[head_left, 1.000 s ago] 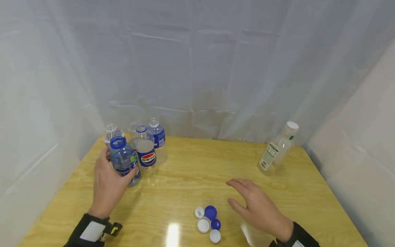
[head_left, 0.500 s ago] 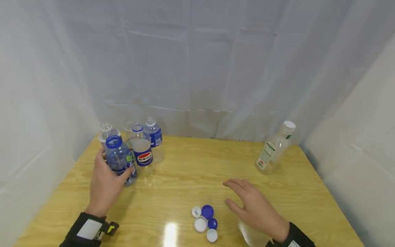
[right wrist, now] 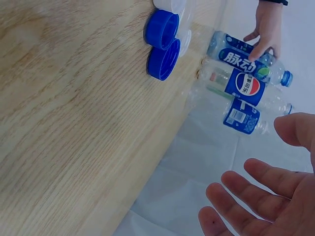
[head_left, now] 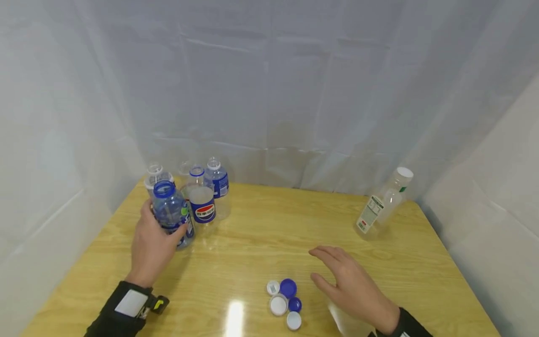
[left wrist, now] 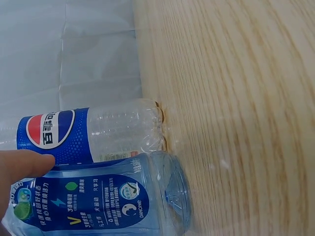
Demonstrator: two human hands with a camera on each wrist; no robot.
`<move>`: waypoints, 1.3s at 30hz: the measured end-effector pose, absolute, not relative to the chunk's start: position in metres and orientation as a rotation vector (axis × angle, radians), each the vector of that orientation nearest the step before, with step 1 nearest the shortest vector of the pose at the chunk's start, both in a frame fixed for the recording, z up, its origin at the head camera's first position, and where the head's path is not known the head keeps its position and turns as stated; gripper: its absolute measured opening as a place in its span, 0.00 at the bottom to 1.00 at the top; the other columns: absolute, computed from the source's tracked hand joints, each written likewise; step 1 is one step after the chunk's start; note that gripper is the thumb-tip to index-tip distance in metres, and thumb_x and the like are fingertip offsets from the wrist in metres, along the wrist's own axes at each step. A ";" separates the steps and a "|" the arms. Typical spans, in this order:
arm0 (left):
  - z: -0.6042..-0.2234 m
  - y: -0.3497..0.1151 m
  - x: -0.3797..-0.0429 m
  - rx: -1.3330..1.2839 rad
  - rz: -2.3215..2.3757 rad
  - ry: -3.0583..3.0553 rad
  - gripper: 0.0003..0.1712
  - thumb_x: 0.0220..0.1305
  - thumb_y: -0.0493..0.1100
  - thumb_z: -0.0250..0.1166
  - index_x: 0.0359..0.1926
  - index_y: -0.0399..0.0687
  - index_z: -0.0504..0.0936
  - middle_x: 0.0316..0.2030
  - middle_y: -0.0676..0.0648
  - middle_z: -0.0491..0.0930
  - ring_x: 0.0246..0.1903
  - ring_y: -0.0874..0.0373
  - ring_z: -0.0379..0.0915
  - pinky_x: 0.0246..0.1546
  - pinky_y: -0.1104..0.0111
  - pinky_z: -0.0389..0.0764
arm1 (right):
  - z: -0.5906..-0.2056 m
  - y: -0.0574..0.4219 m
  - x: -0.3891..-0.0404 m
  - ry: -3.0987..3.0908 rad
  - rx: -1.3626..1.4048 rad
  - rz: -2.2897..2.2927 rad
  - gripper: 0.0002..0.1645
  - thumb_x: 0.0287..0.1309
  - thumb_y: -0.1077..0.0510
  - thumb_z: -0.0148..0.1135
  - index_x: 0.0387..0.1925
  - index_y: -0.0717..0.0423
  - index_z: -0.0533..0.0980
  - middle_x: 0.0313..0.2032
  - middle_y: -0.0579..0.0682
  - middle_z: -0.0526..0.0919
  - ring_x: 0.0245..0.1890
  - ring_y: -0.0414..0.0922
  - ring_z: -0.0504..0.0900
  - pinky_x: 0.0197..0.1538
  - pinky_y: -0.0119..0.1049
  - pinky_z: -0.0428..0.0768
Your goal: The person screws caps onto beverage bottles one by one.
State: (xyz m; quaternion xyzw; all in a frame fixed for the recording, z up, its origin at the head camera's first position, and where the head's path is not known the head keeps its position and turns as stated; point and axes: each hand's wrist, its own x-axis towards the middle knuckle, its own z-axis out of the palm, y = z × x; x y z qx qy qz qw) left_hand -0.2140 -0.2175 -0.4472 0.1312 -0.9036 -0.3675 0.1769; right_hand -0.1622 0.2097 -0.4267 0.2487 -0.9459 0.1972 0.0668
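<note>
Around the blue-tinted plastic bottle (head_left: 169,211) at the table's left my left hand (head_left: 150,247) is curled, thumb on the near side and fingers mostly hidden behind it. This bottle stands upright without a cap, its blue label (left wrist: 93,204) facing the left wrist camera. Close beside it is a clear Pepsi bottle (head_left: 203,206), also uncapped. My right hand (head_left: 353,285) hovers over the table with fingers extended and spread, holding nothing. Just left of it lie a large blue cap (head_left: 288,288), a small blue cap (head_left: 294,304) and several white caps (head_left: 278,305).
Behind the held bottle stand a clear bottle (head_left: 156,177) and another with a blue label (head_left: 220,184); a further clear one is partly hidden. At the far right a clear bottle (head_left: 381,206) with a white cap and pale label stands apart. Grey-white sheeting (head_left: 269,93) surrounds the table (head_left: 261,224).
The head view has shifted slightly, first one way and then back. Both hands keep their pose, the left still on the blue bottle, and the caps lie as before.
</note>
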 end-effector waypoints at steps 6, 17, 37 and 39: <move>-0.444 -0.218 -0.213 0.376 -1.048 -2.557 0.62 0.58 0.52 0.74 0.79 0.44 0.42 0.69 0.28 0.63 0.65 0.29 0.64 0.61 0.35 0.67 | -0.427 0.209 -0.161 -2.849 0.746 0.594 0.27 0.63 0.46 0.67 0.62 0.44 0.76 0.61 0.44 0.79 0.62 0.44 0.77 0.60 0.47 0.79; -0.433 -0.218 -0.202 0.357 -1.033 -2.486 0.60 0.57 0.55 0.74 0.78 0.43 0.46 0.69 0.31 0.62 0.64 0.30 0.65 0.59 0.34 0.69 | -0.426 0.207 -0.161 -2.896 0.724 0.587 0.26 0.65 0.43 0.64 0.63 0.41 0.76 0.61 0.43 0.79 0.62 0.42 0.77 0.61 0.46 0.80; -0.410 -0.200 -0.177 0.142 -0.978 -2.239 0.57 0.48 0.43 0.78 0.73 0.43 0.53 0.59 0.31 0.64 0.51 0.33 0.71 0.44 0.34 0.76 | -0.429 0.204 -0.159 -2.875 0.757 0.610 0.27 0.64 0.45 0.66 0.63 0.43 0.76 0.61 0.44 0.78 0.62 0.44 0.77 0.61 0.48 0.79; -0.408 -0.198 -0.176 0.105 -0.982 -2.217 0.57 0.48 0.42 0.78 0.73 0.44 0.53 0.59 0.32 0.64 0.50 0.34 0.72 0.42 0.35 0.77 | -0.429 0.204 -0.159 -2.882 0.753 0.613 0.27 0.65 0.45 0.65 0.64 0.43 0.75 0.62 0.44 0.78 0.62 0.44 0.77 0.61 0.48 0.79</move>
